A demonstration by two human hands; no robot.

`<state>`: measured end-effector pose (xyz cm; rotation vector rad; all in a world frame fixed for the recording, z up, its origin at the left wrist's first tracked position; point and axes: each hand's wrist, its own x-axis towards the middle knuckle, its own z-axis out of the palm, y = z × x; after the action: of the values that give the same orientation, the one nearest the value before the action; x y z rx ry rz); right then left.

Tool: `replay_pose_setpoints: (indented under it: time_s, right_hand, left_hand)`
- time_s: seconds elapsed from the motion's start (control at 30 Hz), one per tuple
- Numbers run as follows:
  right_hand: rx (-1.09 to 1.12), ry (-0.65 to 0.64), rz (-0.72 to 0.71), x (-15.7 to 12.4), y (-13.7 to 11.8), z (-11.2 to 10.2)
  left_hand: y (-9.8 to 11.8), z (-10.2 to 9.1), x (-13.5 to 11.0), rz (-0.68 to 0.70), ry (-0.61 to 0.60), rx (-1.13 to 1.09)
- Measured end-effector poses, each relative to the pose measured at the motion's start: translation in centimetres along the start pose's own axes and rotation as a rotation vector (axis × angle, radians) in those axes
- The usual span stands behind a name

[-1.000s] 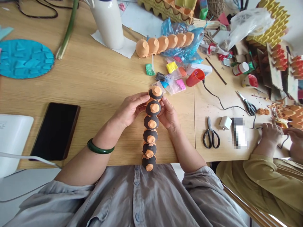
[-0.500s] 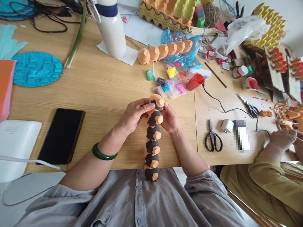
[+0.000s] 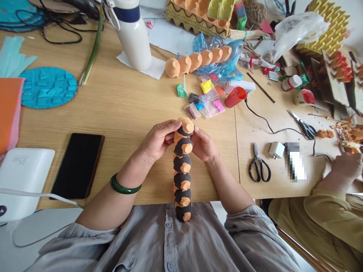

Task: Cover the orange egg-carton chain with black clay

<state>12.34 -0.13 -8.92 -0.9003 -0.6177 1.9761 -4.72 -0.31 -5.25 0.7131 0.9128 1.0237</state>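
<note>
— Changed from a second ago?
— Rolled the egg-cup strip [image 3: 182, 173] rightward; showed orange tops squarely then, shows them slanted now, with more black on the left.
— Hands?
— Clasping its far end from both sides. Pinching the top cup with the left hand [image 3: 157, 140], pressing the second cup with the right hand [image 3: 203, 145], wrists low over the table [image 3: 119, 105].
— Room?
— Bare wood left of the grip as far as the phone [image 3: 78, 165]; clay packets [image 3: 204, 102] just beyond; scissors [image 3: 259, 166] well to the right. Below the grip, crosses the table edge and ends over the grey shirt [image 3: 159, 241].
</note>
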Motion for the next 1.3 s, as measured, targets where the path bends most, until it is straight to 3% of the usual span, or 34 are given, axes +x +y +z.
replay_pose_setpoints:
  time_s: [0.43, 0.7, 0.9, 1.07, 1.3]
  right_hand:
    - [0.054, -0.024, 0.053, -0.2, -0.9, 0.5]
    - [0.064, 0.069, 0.109, 0.1, -1.0, 0.7]
    - [0.136, 0.07, 0.076, -0.1, -1.4, 1.3]
    - [0.225, 0.108, 0.114, -0.1, -1.5, 1.4]
    - [0.325, 0.108, 0.134, 0.1, -0.9, 0.9]
  left_hand:
    - [-0.8, -0.1, 0.8, -0.134, -0.032, -0.151]
    - [-1.7, -0.8, 1.7, -0.185, 0.0, -0.25]
    - [-1.8, -0.9, 2.1, -0.004, 0.018, -0.24]
    - [-1.6, -0.4, 1.3, 0.097, -0.089, -0.128]
    - [-2.1, -0.6, 1.5, 0.175, -0.007, 0.014]
